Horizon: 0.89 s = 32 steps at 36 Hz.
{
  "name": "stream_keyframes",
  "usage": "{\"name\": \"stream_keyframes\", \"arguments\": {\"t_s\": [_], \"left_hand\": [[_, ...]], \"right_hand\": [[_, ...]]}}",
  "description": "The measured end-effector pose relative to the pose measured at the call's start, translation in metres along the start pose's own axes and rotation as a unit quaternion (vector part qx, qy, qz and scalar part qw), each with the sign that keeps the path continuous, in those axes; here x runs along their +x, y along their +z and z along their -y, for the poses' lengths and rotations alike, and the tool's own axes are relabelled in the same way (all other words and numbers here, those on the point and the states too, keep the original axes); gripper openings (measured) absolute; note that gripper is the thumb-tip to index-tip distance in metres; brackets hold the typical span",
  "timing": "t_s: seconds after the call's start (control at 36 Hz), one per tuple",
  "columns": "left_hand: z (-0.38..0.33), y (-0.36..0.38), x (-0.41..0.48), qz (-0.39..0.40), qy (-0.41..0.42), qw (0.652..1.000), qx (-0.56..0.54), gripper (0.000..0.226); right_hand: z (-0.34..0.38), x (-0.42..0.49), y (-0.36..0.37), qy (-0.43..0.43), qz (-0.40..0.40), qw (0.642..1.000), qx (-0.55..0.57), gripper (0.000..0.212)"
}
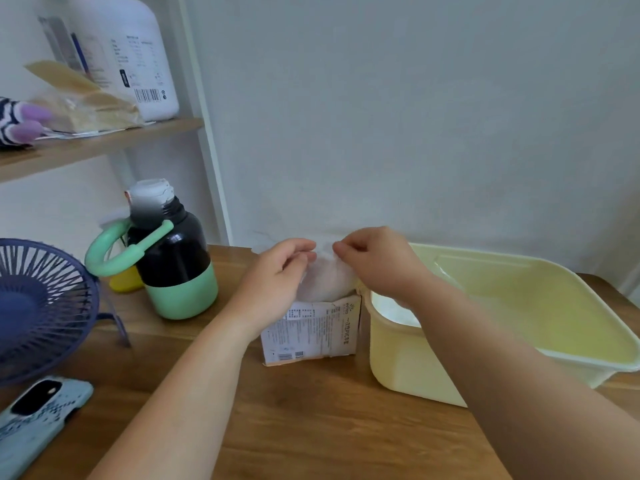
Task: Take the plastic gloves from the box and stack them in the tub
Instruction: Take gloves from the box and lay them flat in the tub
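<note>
Wooden tabletop (pixel 311 427) against a pale wall (pixel 415 116): left hand (pixel 277 271) and right hand (pixel 374 261) each pinch the top edge of a thin translucent plastic glove (pixel 325 275), bunched above the small white printed cardboard box (pixel 311 334); the pale yellow plastic tub (pixel 398 358) stands just beside. Best drawn upward evenly, lest the light box tip or extra gloves follow.

Box (pixel 311 329) bears small print and barcodes; white bottle (pixel 131 53) above it shows a barcode; nothing legible.
</note>
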<state>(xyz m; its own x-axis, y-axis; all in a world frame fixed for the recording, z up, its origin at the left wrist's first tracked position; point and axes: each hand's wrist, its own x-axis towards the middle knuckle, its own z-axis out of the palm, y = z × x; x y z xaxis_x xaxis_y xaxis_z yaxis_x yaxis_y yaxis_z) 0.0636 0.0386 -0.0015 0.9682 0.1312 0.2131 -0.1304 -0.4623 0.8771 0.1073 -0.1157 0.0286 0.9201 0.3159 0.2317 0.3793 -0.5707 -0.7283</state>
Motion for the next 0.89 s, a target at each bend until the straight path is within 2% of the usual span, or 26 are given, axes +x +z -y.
{"name": "stream_keyframes", "arguments": {"t_s": [0.11,0.22,0.42,0.47,0.56,0.64,0.69,0.72,0.78,0.83,0.86,0.89], "left_hand": [[-0.001,0.002,0.001,0.013,-0.001,1.000,0.004,0.029],[0.001,0.002,0.002,0.027,0.012,0.999,0.045,0.032],[0.004,0.006,0.004,0.064,0.046,0.987,0.141,0.036],[0.004,0.007,0.004,0.062,0.046,0.983,0.164,0.036],[0.005,0.010,0.004,0.059,0.044,0.977,0.201,0.037],[0.008,0.012,0.007,0.060,0.038,0.978,0.197,0.038],[0.004,0.013,0.007,0.031,0.053,0.976,0.211,0.036],[0.000,0.014,0.007,-0.003,0.071,0.975,0.213,0.034],[-0.020,0.017,0.000,-0.064,0.098,0.986,0.117,0.028],[-0.047,0.021,-0.007,-0.048,0.084,0.993,-0.073,0.020],[-0.054,0.022,-0.008,-0.022,0.084,0.984,-0.155,0.018],[-0.059,0.023,-0.009,0.010,0.081,0.974,-0.213,0.013]], "right_hand": [[-0.004,0.002,-0.002,0.061,-0.013,0.992,0.108,0.027],[-0.003,0.003,-0.005,0.079,-0.021,0.974,0.212,0.025],[0.000,0.001,-0.011,0.036,-0.040,0.952,0.300,0.022],[0.002,0.000,-0.014,0.021,-0.070,0.938,0.340,0.023],[0.002,0.000,-0.025,0.002,-0.150,0.876,0.459,0.026],[0.002,0.000,-0.042,0.007,-0.216,0.824,0.524,0.027],[0.005,-0.002,-0.056,0.026,-0.176,0.733,0.657,0.021],[0.005,-0.003,-0.059,0.043,-0.148,0.698,0.699,0.020],[0.006,-0.007,-0.063,0.065,-0.108,0.670,0.732,0.020],[0.003,-0.011,-0.063,0.055,-0.072,0.684,0.724,0.009],[0.001,-0.013,-0.062,0.036,-0.039,0.686,0.725,0.023],[-0.002,-0.015,-0.062,0.020,0.006,0.685,0.728,0.046]]}}
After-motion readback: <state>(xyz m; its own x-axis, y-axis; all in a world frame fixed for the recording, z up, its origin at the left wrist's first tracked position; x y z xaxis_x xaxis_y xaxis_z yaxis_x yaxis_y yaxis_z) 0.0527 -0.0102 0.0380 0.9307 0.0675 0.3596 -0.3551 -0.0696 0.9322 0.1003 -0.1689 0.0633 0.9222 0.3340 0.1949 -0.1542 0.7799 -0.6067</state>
